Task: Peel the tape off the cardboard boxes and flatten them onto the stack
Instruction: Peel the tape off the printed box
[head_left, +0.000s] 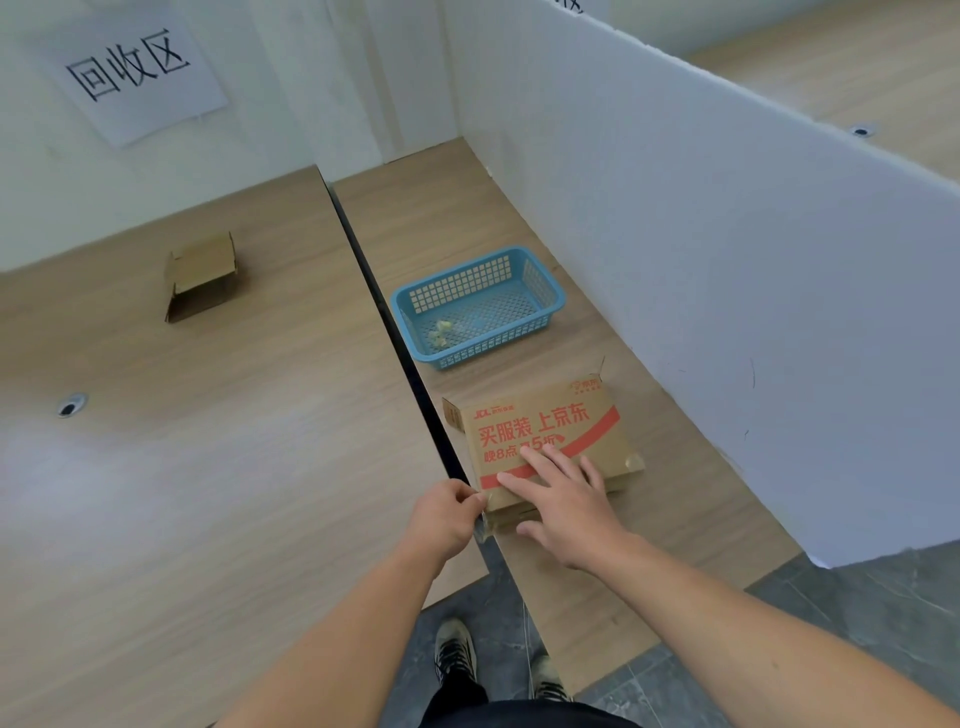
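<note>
Here you seem mid-peel: the red-printed brown cardboard box (550, 421) lies on your side of the blue plastic mesh basket (493, 347), your right hand (569, 512) pressing it with straight fingers, your left hand (448, 519) pinching what looks like clear tape (487, 524) at its near corner, so next pull steadily.

paper sign (140, 73): 回收区 | cardboard box (545, 415), red print: 买服装 上京东 / 晚8点
</note>
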